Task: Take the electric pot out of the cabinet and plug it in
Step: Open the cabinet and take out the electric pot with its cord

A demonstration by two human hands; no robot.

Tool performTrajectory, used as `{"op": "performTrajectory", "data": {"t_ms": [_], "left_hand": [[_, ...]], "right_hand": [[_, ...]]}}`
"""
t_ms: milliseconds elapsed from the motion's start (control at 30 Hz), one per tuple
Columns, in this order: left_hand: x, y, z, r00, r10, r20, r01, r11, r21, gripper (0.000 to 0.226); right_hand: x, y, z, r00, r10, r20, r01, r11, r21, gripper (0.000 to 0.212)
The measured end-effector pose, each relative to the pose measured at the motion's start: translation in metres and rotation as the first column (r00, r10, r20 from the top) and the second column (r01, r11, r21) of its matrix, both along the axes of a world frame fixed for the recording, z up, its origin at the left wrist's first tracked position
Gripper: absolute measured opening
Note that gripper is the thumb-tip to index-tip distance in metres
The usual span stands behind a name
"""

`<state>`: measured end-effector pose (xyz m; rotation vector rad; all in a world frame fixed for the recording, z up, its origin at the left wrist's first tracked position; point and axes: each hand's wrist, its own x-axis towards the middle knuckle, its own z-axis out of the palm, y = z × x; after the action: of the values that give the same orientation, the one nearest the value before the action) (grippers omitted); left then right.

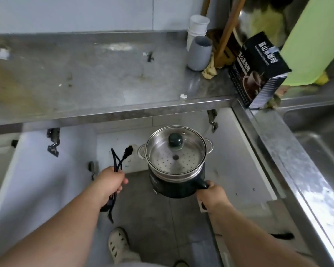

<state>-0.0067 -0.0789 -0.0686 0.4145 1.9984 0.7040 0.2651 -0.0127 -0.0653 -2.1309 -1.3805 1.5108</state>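
Observation:
The electric pot (173, 187) is dark with a steel steamer tier and a glass lid with a dark knob (175, 140). It hangs in the air in front of the open cabinet (116, 143), below the countertop edge. My right hand (212, 195) grips its short dark handle. My left hand (109, 182) is closed around the bundled black power cord (121, 157), whose connector sticks up above my fist and whose other end dangles below my wrist.
A steel countertop (104, 74) runs above the cabinet, with both white doors (37, 180) swung open. At the back right stand stacked cups (198, 47), a dark coffee box (258, 70) and a green board (316, 39). A sink (320, 135) lies to the right.

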Motion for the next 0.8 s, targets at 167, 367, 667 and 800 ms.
{"op": "performTrajectory", "data": {"t_ms": [167,367,667,800], "left_hand": [[0.037,-0.015,0.051,0.997,0.079,-0.010,-0.077,0.987,0.138,0.015],[0.070,-0.018,0.130,0.996,0.082,-0.046,-0.064,0.951,0.303,0.023],[0.061,-0.009,0.255,0.980,0.175,-0.097,-0.093,0.829,0.552,0.026],[0.038,0.000,0.302,0.961,0.256,-0.103,-0.127,0.742,0.658,0.024]], "right_hand": [[0.038,-0.003,0.049,0.996,0.084,-0.012,-0.084,0.996,0.010,0.017],[0.067,0.003,0.123,0.983,0.181,-0.030,-0.174,0.972,0.161,0.015],[0.048,0.027,0.220,0.941,0.280,-0.188,-0.205,0.917,0.341,0.033],[0.016,0.040,0.246,0.908,0.317,-0.272,-0.210,0.909,0.360,0.049]]}}
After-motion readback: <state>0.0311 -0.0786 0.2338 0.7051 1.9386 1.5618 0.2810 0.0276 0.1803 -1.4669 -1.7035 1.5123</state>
